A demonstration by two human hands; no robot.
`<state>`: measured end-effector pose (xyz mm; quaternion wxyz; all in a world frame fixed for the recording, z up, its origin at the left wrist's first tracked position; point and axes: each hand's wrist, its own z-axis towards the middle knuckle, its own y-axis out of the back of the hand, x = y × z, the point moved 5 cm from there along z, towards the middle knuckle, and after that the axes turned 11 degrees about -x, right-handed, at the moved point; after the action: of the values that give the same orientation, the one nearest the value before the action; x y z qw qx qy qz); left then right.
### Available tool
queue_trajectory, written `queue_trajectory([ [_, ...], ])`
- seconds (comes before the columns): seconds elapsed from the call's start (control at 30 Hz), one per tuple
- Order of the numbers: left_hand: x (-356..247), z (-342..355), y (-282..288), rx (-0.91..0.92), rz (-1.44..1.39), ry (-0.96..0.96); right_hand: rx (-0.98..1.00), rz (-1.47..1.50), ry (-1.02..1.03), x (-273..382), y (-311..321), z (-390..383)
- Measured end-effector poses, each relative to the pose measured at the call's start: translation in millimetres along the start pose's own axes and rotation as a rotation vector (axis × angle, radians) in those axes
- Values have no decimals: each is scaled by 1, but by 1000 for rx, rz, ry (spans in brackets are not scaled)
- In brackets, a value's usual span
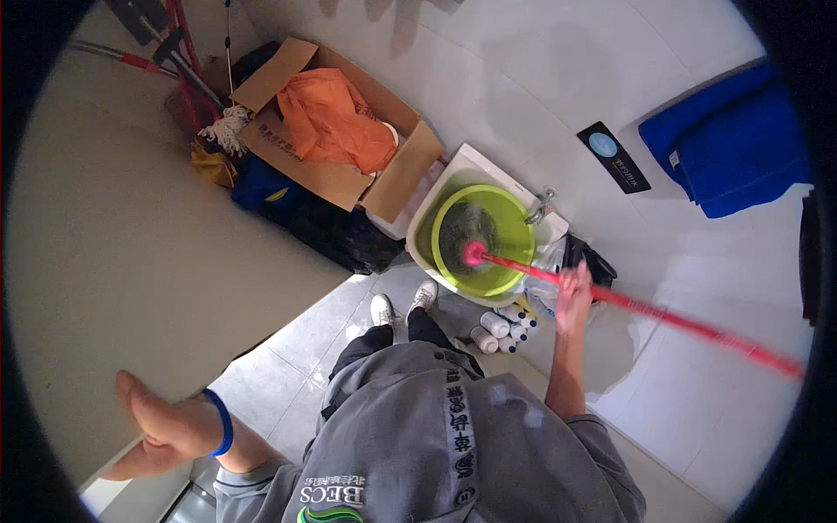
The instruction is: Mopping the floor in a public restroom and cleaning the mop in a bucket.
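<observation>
My right hand (pixel 573 295) is wrapped round the red pole of a mop (pixel 663 312), which slants from the right edge down to the left. Its pink socket (pixel 473 253) and greyish head are inside a lime-green basin (pixel 510 222); how far the head is in water is hard to tell. The basin sits in a white sink (pixel 418 235) below a metal tap (pixel 542 205). At the lower left, my left hand (pixel 170 425), with a blue wristband, is empty with fingers apart, against or close to a beige panel (pixel 157 296).
A cardboard box (pixel 397 179) holding an orange cloth (pixel 336 122) stands left of the sink, over dark bags (pixel 340 235). Mop poles (pixel 187 61) lean at the upper left. Several white bottles (pixel 494 324) stand below the sink. A blue towel (pixel 724 144) hangs on the right wall.
</observation>
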<state>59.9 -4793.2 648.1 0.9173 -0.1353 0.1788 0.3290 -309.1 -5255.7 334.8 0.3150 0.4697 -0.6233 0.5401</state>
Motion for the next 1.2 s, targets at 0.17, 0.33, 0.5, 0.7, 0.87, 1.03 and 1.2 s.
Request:
queue_trajectory([
  [0.17,-23,4,-10,130,129,-202,224,-168,152,126,-165,-29],
  [0.33,-5,-1,9,56,181,-226,343,-74,438,241,-219,-58],
  [0.5,-24,3,-4,-92,72,-181,278,-44,538,231,-195,-46],
  [0.7,12,-2,20,-46,-19,-84,96,-65,286,88,-139,-2],
  [0.87,0,-5,10,-30,66,128,15,-469,183,-26,-69,20],
  [1.03,12,-1,20,-24,-98,160,50,-582,244,-70,-27,8],
  [1.2,-12,1,3,120,64,-17,-32,-243,68,-20,-41,27],
])
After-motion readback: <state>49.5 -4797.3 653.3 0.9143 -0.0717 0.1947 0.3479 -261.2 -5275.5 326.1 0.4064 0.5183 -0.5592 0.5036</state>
